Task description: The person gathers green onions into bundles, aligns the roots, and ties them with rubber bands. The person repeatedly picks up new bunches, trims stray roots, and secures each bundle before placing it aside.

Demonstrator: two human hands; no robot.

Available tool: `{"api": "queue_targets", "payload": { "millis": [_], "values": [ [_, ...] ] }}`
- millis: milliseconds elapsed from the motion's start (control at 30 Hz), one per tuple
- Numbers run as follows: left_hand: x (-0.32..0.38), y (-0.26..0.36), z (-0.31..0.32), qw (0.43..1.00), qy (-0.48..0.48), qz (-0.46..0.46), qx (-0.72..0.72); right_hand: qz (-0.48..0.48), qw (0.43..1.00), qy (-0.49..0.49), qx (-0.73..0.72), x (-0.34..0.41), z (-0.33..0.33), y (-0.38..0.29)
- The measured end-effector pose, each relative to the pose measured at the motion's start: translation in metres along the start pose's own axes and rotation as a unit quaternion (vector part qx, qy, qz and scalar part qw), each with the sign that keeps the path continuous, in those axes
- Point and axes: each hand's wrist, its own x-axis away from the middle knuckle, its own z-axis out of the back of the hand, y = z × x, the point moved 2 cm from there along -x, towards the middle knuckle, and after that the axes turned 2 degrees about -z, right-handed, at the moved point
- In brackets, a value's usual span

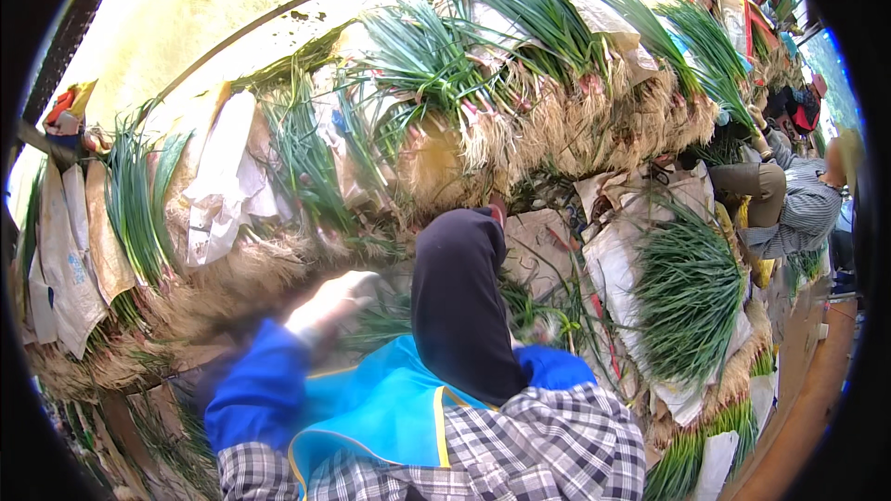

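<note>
My left hand (337, 300) is blurred, reaching out from a blue sleeve in front of my blue apron (376, 396). Whether its fingers hold anything is unclear. Close to it, loose green leaves (379, 323) lie beside my raised, dark-trousered knee (456, 292). My right hand is out of view behind that knee; only its blue sleeve (557, 367) shows. Beyond my left hand, bundles of green onions (299, 160) with pale roots (257, 264) rest in a long row. Fallen leaves (522, 303) are strewn past the knee.
More onions with reddish bulbs (480, 108) are heaped at the back, among white sacks (226, 174). At right, a leafy pile (689, 292) lies on white sacking (605, 292). A seated person (800, 202) is beyond it. Cardboard (536, 250) covers part of the floor.
</note>
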Motion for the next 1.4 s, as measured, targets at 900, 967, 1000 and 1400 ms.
{"api": "queue_targets", "payload": {
  "millis": [900,967,1000,1400],
  "values": [
    [-0.279,0.034,0.051,0.728,0.140,-0.057,0.669,-0.095,0.919,0.362,0.121,-0.301,0.457,-0.101],
    [-0.267,0.015,0.061,0.711,0.164,-0.073,0.680,-0.147,0.926,0.344,0.057,-0.315,0.425,-0.131],
    [-0.260,0.005,0.062,0.689,0.161,-0.066,0.704,-0.133,0.918,0.369,0.061,-0.315,0.408,-0.149],
    [-0.197,-0.100,0.058,0.622,0.180,0.120,0.752,0.191,0.882,0.410,-0.132,-0.264,0.380,-0.176]
  ]
}}
